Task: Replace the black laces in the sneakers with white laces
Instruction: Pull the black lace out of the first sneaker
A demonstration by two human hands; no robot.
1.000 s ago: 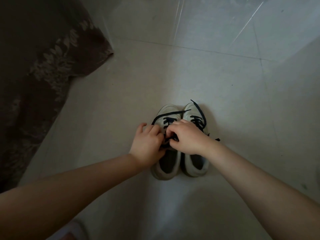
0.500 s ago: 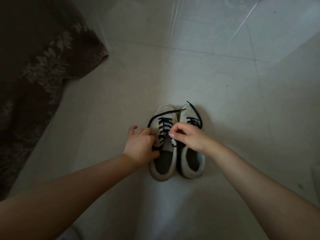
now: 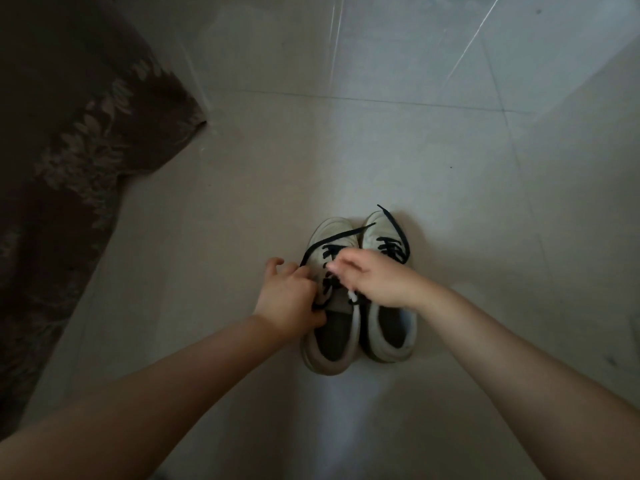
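Tiled floor [image 3: 381,150] carries both sneakers [image 3: 388,327], toes pointing away from me, side by side lengthwise. My left hand [image 3: 287,299] fingers grip the left shoe's side; my right hand [image 3: 377,278] fingers pinch its black lace [image 3: 332,237].

A pale tiled floor [image 3: 433,150] carries everything, its grout lines crossing near the top and down the right side. Two white sneakers [image 3: 388,327] stand on it side by side, touching, toes pointing away, with black laces [image 3: 332,239] trailing loose over their toes. A dark brown rug [image 3: 69,140] with a pale leaf pattern lies along the left, well apart from the sneakers.
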